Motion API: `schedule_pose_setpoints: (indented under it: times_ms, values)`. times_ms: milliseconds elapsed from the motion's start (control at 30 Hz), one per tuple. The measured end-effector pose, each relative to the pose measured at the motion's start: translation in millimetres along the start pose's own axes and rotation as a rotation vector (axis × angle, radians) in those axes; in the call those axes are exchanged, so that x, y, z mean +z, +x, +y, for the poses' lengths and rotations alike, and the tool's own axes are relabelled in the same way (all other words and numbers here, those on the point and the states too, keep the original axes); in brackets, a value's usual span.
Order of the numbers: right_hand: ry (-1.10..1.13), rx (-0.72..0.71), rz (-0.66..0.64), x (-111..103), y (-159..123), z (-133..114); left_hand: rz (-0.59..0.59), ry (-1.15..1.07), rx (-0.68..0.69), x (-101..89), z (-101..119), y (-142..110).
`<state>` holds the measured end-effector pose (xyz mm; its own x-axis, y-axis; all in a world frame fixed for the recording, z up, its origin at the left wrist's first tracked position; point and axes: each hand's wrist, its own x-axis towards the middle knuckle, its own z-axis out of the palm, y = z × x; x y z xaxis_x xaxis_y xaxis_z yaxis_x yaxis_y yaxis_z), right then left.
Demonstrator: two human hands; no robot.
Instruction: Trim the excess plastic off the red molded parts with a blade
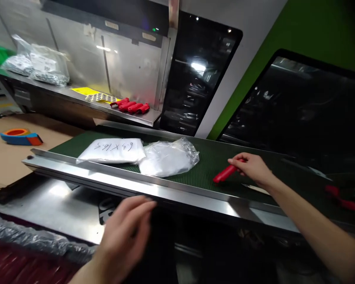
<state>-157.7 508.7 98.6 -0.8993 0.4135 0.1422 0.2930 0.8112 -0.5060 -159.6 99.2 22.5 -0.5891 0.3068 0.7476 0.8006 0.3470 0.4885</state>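
My right hand (251, 167) pinches a red plastic part (225, 173), long and handle-like, by its upper end. The part is tilted, its lower end at or just above the dark green conveyor belt (205, 163); contact is unclear. Below that hand a thin pale pointed tool (256, 189) lies on the belt. My left hand (127, 230) is in front of the belt's metal edge, fingers loosely bent and apart, nothing seen in it. On the belt, a clear plastic bag (168, 157) and a white pack with handwriting (111, 150) lie side by side.
Several red parts (130, 105) sit on a metal shelf (77, 98), beside yellow sheets and filled clear bags (47, 65). A tape dispenser (20, 137) stands on cardboard at left. Another red piece (341, 198) lies far right. The conveyor's raised metal rail (154, 189) runs across the front.
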Motion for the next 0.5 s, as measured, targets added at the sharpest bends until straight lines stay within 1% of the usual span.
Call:
schedule_pose_setpoints:
  times_ms: [33,67,100,133,167,200,233,267,300,333,400,433,500]
  values:
    - [0.062,-0.050,0.047,1.5,-10.7,-15.8,-0.080,-0.057,0.032,19.2,16.8,17.7]
    - [0.115,-0.105,0.090,3.2,-24.2,-32.9,-0.106,-0.080,0.022,36.6,32.1,34.7]
    - [0.156,-0.163,0.118,5.2,-39.8,-50.2,-0.147,-0.090,0.002,50.9,45.2,49.6]
    - [0.190,-0.228,0.119,7.3,-56.4,-66.5,-0.192,-0.098,-0.030,61.2,55.5,60.9]
    - [0.238,-0.331,0.091,9.5,-72.6,-80.8,-0.251,-0.118,-0.053,67.3,63.0,67.9]
    - [0.312,-0.497,0.002,12.1,-86.6,-92.1,-0.324,-0.166,-0.084,69.3,67.7,70.1]
    - [0.377,-0.609,-0.085,15.3,-96.8,-100.0,-0.404,-0.239,-0.141,68.0,70.2,67.6]
    - [0.435,-0.691,-0.163,19.4,-101.6,-104.4,-0.468,-0.322,-0.228,64.2,70.8,60.7]
    - [0.443,-0.721,-0.224,25.1,-100.4,-105.8,-0.501,-0.402,-0.348,59.0,70.3,50.5]
    - [0.399,-0.705,-0.257,32.6,-93.0,-104.9,-0.509,-0.468,-0.492,53.1,69.1,37.9]
    - [0.200,-0.629,-0.285,53.4,-63.4,-99.9,-0.437,-0.515,-0.767,41.8,66.8,10.3]
    - [0.097,-0.613,-0.293,66.2,-44.3,-97.6,-0.402,-0.511,-0.858,37.1,66.4,-2.8]
    - [-0.005,-0.635,-0.351,93.6,-6.0,-96.4,-0.350,-0.514,-0.987,30.1,68.3,-24.5]
